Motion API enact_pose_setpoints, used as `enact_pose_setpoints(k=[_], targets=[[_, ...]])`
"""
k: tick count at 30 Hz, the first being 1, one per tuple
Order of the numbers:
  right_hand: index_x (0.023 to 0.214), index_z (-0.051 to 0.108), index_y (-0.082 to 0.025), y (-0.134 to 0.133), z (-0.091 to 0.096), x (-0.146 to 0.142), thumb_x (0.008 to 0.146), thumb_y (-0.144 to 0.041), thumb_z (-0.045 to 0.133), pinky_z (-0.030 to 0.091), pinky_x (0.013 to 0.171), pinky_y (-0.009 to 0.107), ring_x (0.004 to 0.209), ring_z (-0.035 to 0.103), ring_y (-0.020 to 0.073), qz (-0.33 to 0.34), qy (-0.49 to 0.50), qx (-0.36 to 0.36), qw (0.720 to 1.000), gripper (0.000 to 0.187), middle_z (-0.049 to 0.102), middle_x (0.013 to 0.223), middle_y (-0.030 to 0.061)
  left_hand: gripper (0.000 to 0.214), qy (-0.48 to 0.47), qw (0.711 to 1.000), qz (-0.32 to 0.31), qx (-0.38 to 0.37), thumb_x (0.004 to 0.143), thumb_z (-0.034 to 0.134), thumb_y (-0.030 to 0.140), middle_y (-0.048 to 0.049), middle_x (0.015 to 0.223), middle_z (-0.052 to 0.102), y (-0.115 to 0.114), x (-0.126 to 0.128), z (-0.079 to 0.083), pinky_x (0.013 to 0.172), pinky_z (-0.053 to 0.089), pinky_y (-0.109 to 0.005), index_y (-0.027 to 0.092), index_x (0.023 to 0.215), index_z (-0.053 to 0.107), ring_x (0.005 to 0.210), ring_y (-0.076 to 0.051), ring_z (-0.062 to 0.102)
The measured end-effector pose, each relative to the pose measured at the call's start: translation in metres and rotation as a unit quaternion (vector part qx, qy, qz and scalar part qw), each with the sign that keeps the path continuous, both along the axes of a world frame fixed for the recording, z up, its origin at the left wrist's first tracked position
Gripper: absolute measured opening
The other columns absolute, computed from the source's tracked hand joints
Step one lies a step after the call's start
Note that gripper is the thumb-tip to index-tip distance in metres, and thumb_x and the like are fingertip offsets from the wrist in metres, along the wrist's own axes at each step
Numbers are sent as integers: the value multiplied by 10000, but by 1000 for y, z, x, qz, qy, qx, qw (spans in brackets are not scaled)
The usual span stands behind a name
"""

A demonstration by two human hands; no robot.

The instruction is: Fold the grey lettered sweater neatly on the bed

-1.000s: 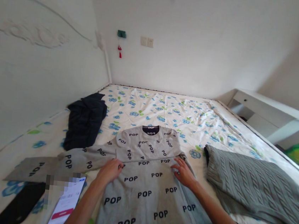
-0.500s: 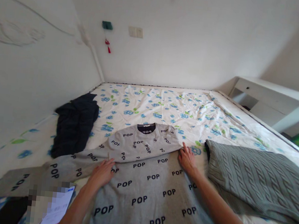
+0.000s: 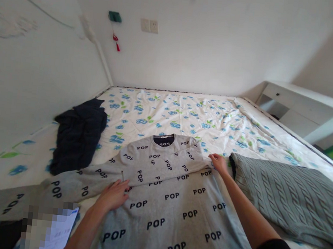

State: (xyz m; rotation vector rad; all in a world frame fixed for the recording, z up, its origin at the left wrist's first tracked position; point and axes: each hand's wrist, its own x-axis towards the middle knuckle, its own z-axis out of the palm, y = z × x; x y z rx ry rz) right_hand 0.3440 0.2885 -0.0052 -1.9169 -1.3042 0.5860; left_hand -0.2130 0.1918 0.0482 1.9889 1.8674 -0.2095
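A grey sweatshirt (image 3: 164, 203) with black POP lettering lies flat on the bed, its upper part folded over the lower part. It has a dark navy collar (image 3: 163, 140). My left hand (image 3: 113, 196) rests on the sweatshirt beside the fold, near the left sleeve (image 3: 70, 185), which stretches toward the lower left. My right hand (image 3: 218, 163) pinches the right end of the folded edge. The sleeve on that side is hidden.
A floral bed sheet (image 3: 185, 118) covers the bed. A dark navy garment (image 3: 77, 137) lies to the left, and a grey-green cable-knit sweater (image 3: 284, 196) to the right. A pixelated area hides part of a white sheet or screen (image 3: 61, 234) at bottom left. A white desk (image 3: 305, 107) stands beyond the bed's right edge.
My right hand has moved up and right along the fold to its far end. My left hand has shifted slightly. The view has turned a little, moving the scene left.
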Motion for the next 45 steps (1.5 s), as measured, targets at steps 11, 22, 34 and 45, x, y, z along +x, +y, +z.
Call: enact_pose_setpoints(k=[11, 22, 34, 45], targets=[[1426, 773, -70, 162, 6, -43, 966, -477, 760, 605, 1018, 398, 1132, 808, 338, -33, -39, -83, 995, 614, 848, 1237, 226, 228, -1, 1000, -7, -14, 906, 624, 334, 31, 1768, 561, 5, -15, -16, 1383, 375, -547, 299, 950, 845, 1714, -370, 431], [1266, 850, -114, 169, -11, -43, 1034, -278, 633, 521, 1068, 369, 1259, 739, 341, 3, -152, -53, 987, 358, 829, 1290, 236, 192, -38, 999, 6, -11, 873, 669, 404, 59, 1741, 597, 2, -19, -25, 1387, 348, -566, 323, 893, 843, 1725, -365, 407], [1842, 322, -286, 161, -34, -116, 1178, -658, 361, 63, 1409, 725, 1787, 103, 400, 176, -272, -59, 944, 762, 234, 1930, 99, 165, 3, 999, 7, -46, 899, 689, 407, 34, 1837, 473, -3, -13, -20, 1334, 426, -581, 307, 953, 808, 1742, -414, 357], [1871, 181, -181, 154, -15, -105, 1178, -688, 281, 89, 1423, 664, 1800, 46, 378, 127, -310, -27, 942, 865, 121, 1941, 179, 200, 11, 997, 0, -70, 904, 659, 341, -7, 1872, 417, -8, 1, 1, 1317, 427, -673, 259, 1040, 781, 1745, -491, 304]])
